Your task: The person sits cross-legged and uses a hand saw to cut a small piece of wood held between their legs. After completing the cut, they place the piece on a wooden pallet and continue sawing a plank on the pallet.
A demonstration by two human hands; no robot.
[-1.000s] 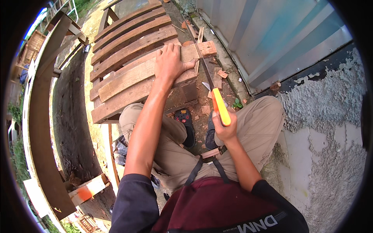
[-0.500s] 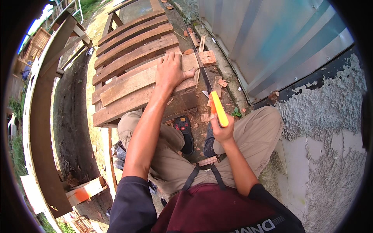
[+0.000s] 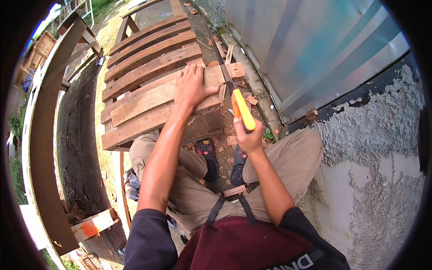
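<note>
My right hand is wrapped round the yellow and orange handle of a hand saw. The long dark blade points away from me and crosses a wooden plank near its right end. A short stub of that plank sticks out to the right of the blade. My left hand presses down on the plank just left of the blade, fingers spread over the top and thumb stretched toward the saw. Beneath the plank is a slatted wooden bench or pallet.
Wood offcuts and chips litter the ground between the bench and a corrugated metal sheet on the right. Rough plastered wall stands close by my right knee. Along the left runs a long wooden frame.
The saw has been pushed forward, away from me, with my right hand closer to the plank. My left hand stays on the plank. The whole view has shifted slightly.
</note>
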